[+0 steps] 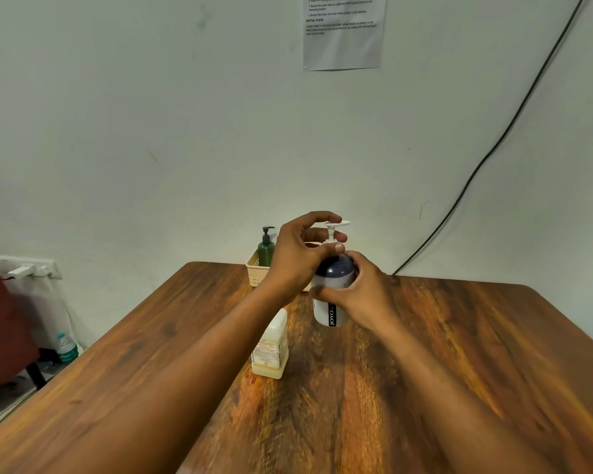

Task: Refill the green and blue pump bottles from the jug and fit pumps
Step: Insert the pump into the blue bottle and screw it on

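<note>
Blue at the shoulder and white below, the blue pump bottle (332, 289) stands upright on the wooden table (459, 354), near its middle; we wrap our right hand (360, 295) round the body, most likely to keep it from turning; our left hand (302, 248) curls its fingers about the white pump (332, 230) at the neck, thumb tip against the collar, which suggests we are screwing the pump home. Whether the thread is fully seated we cannot tell. The jug (271, 350) stands just in front of the bottle, towards us, partly hidden by our left forearm; the green pump bottle (266, 249) stands in the basket (255, 273) by the wall, pump fitted, so we judge that one finished.
</note>
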